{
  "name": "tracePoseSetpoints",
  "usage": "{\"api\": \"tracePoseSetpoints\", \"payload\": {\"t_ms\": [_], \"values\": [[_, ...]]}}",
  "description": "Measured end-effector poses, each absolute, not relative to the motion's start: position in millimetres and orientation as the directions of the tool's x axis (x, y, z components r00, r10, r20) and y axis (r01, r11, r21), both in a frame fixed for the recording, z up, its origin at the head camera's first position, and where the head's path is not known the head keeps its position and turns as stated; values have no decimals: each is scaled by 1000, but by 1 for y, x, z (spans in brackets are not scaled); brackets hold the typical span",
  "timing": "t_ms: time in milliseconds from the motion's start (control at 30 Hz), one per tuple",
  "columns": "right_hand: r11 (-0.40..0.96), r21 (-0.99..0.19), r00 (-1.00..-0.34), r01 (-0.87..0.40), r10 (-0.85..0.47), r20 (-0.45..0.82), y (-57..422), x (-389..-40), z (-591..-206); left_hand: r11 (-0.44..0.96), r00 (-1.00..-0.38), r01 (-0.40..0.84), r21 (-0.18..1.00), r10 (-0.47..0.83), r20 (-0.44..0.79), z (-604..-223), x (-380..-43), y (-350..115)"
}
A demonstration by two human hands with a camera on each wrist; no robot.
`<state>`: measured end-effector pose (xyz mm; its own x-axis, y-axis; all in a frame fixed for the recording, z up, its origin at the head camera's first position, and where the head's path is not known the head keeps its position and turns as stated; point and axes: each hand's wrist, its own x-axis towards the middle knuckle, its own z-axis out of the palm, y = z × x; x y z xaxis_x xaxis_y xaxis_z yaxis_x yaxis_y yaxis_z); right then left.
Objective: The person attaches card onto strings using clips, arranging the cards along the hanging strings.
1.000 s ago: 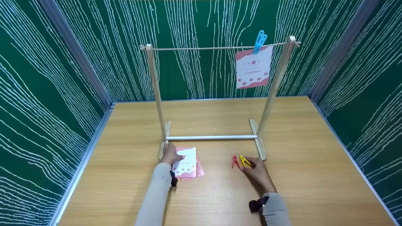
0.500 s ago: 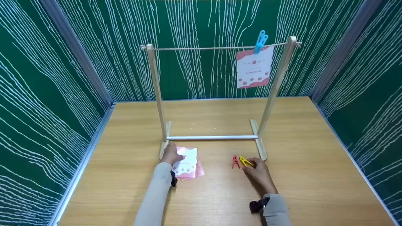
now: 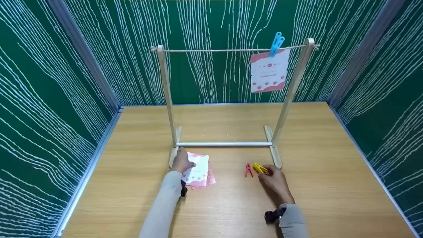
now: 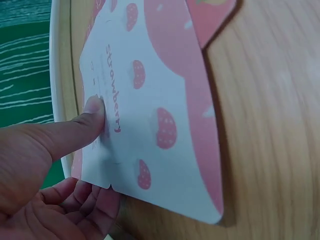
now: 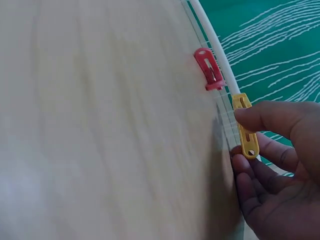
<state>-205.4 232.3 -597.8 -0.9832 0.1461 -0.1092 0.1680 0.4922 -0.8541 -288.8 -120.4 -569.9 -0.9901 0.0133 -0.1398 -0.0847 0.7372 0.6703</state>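
Firstly, your left hand (image 3: 181,162), lower left of centre in the head view: thumb on the printed face, fingers curled at the edge, clamped on a strawberry card (image 3: 200,169). Card, white with pink borders, lettered "Strawberry", overlapping a pink sheet (image 3: 211,178) that shows along its right side. Item, your right hand (image 3: 275,181), lower right of centre: thumb and fingers pinched on a yellow clothespin (image 3: 259,168). Item, one red clothespin (image 3: 248,166), just left of the yellow one, on the wooden table (image 3: 228,208). Item, one wooden stand (image 3: 167,89), its cord (image 3: 211,50) strung across the upper frame, its white rod (image 3: 224,144) across the middle. Item, one blue clothespin (image 3: 275,48), upper right, fastened on the cord with a hanging card (image 3: 268,73) below it.
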Motion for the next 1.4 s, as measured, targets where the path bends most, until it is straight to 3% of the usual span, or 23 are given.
{"api": "tracePoseSetpoints", "payload": {"t_ms": [333,367,533,633,867,1000,1100,1133,1267,1400], "values": [[429,-887,-983,170,135,-123,234,-208,-591,626,-996,-35,779,42,-78,-569,-294,-124],[408,-895,-981,183,137,-138,233,-208,-590,597,-998,20,802,63,-22,-580,-300,-127],[258,-924,-957,281,150,-249,231,-205,-579,555,-998,-21,831,35,-49,-577,-305,-126],[227,-932,-956,284,138,-258,230,-204,-572,559,-994,-89,824,1,-107,-555,-296,-117],[108,-940,-941,323,142,-307,228,-210,-559,445,-994,-102,890,-8,-110,-556,-309,-108],[118,-951,-943,287,210,-258,226,-216,-555,375,-1000,-18,927,15,-26,-575,-326,-107],[138,-966,-953,219,241,-181,224,-220,-550,350,-1000,-8,937,-5,-7,-564,-323,-99],[128,-968,-954,218,239,-183,223,-221,-548,360,-998,-60,931,-37,-50,-546,-314,-93],[90,-972,-958,217,209,-195,222,-224,-538,354,-997,-62,933,-64,-42,-522,-302,-82],[114,-975,-967,191,191,-167,220,-230,-530,351,-999,20,936,-40,36,-537,-318,-84]]}}
